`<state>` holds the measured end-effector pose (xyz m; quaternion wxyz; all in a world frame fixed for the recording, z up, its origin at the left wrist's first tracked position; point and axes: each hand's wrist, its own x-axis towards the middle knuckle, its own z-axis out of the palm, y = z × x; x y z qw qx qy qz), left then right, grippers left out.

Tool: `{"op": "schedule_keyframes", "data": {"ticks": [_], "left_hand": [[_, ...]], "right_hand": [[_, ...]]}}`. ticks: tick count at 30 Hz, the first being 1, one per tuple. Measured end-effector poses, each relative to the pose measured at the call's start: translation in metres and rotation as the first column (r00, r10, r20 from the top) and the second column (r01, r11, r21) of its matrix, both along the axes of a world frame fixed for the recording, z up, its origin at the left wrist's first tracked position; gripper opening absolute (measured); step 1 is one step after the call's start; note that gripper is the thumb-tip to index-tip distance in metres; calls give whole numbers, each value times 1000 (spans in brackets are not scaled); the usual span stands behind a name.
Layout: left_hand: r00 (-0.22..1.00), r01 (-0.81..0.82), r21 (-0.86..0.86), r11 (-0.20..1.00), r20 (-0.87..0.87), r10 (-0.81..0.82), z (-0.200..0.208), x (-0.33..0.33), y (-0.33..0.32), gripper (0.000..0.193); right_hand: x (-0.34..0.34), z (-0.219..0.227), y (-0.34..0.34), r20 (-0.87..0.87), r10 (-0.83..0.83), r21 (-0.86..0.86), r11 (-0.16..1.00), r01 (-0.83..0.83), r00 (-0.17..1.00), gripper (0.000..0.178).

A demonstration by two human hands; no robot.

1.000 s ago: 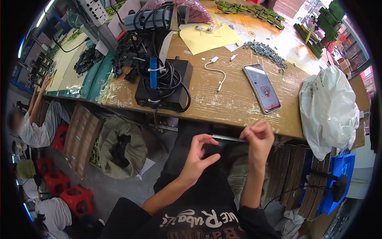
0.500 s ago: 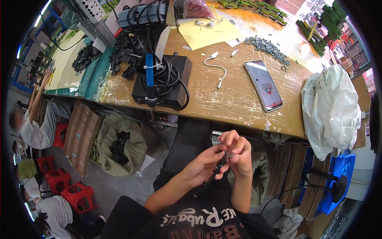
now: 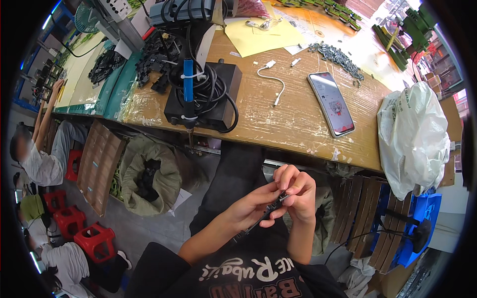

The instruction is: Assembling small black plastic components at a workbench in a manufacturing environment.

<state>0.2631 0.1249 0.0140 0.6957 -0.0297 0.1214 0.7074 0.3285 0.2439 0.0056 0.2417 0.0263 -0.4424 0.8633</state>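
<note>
Above my lap, in front of the table edge, my left hand [image 3: 247,207] is closed around a narrow black plastic part [image 3: 263,218] that slants down toward my shirt. My right hand [image 3: 301,196] pinches the upper end of the same part, its fingertips meeting those of the left. A small greyish metallic bit [image 3: 283,195] shows at that end between the fingers; its exact kind is too small to tell. The curled fingers cover much of the part.
A soldering iron [image 3: 188,94] with coiled cable rests against a black box [image 3: 228,84] at the table's left front. A phone [image 3: 332,104], a white cable [image 3: 280,82], a heap of small metal pieces [image 3: 343,60] and a white plastic bag [image 3: 412,139] lie rightward. An open sack [image 3: 151,174] stands below.
The black part has tilted slightly between my hands, and both hands stay close together with a small shift of the fingers. The view has moved a little.
</note>
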Motion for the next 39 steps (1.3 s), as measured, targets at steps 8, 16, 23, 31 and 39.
{"op": "schedule_keyframes", "data": {"ticks": [8, 16, 23, 31, 39], "left_hand": [[999, 34, 68, 997, 3, -34, -1, 0, -4, 28], [997, -2, 14, 1000, -80, 4, 1, 4, -7, 32], [996, -17, 48, 999, -92, 21, 9, 7, -11, 32], [998, -5, 33, 999, -57, 7, 15, 7, -14, 32], [999, -14, -36, 999, -48, 12, 13, 11, -12, 33]], "right_hand": [[3, 4, -1, 48, 16, 53, 998, -18, 999, 23], [6, 5, 3, -39, 0, 214, 977, 9, 999, 21], [8, 7, 2, -91, 88, 198, 978, -68, 992, 20], [3, 4, -4, -135, 90, 136, 988, -72, 987, 18], [7, -2, -8, -149, 45, 78, 996, -33, 988, 21]]}}
